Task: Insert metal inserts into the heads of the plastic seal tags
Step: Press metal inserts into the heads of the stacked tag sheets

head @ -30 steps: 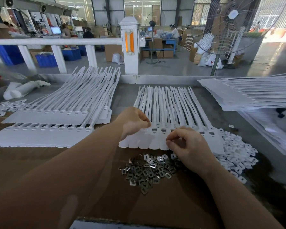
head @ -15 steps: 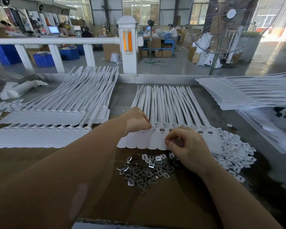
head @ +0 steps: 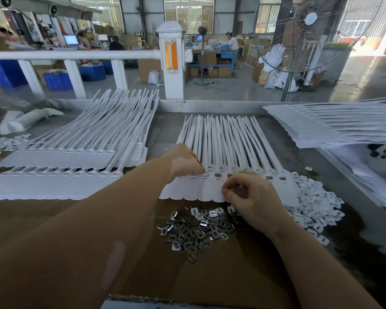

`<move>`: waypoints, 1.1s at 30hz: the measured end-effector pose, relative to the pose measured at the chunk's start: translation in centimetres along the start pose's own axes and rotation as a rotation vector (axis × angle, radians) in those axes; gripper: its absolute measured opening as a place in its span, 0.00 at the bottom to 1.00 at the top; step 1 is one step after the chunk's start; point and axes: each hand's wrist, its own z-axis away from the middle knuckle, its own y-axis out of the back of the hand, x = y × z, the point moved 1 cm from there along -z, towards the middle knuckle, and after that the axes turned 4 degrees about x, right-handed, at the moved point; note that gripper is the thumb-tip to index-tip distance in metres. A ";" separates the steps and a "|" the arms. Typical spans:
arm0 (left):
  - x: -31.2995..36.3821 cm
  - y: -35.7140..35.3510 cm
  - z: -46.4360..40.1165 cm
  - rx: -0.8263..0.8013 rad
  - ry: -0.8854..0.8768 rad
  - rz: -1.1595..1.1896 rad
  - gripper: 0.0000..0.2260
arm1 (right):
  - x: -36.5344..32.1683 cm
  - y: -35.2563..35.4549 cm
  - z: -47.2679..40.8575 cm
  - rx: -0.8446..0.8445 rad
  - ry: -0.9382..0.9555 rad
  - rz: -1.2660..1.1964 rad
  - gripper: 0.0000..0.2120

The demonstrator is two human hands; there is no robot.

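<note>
While the strip of plastic seal tags (head: 221, 166) lies flat on the cardboard sheet (head: 132, 253), straps pointing away so the slotted heads face the worker, the left hand (head: 183, 162) curls its fingertips onto one head, apparently seating an insert; whether it pinches one cannot be told. The right hand (head: 252, 197), fingers curled and thumb meeting forefinger, seems to hold a spare, though none is visible. The pile of metal inserts (head: 198, 228) sits just beside it for short reaches.
</note>
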 end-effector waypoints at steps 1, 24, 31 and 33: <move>-0.2 0.0 0.0 0.000 0.009 0.021 0.03 | 0.0 0.0 0.0 -0.001 0.002 0.002 0.01; -2.4 -0.7 1.3 -0.001 -0.025 0.293 0.08 | -0.2 0.2 -0.2 -0.013 0.005 0.036 0.01; -2.7 -1.1 1.4 0.047 -0.039 0.312 0.05 | -0.1 0.2 -0.2 -0.013 0.013 0.036 0.01; -2.7 -1.1 1.4 0.055 -0.038 0.309 0.05 | -0.1 0.2 -0.2 -0.016 0.018 0.039 0.01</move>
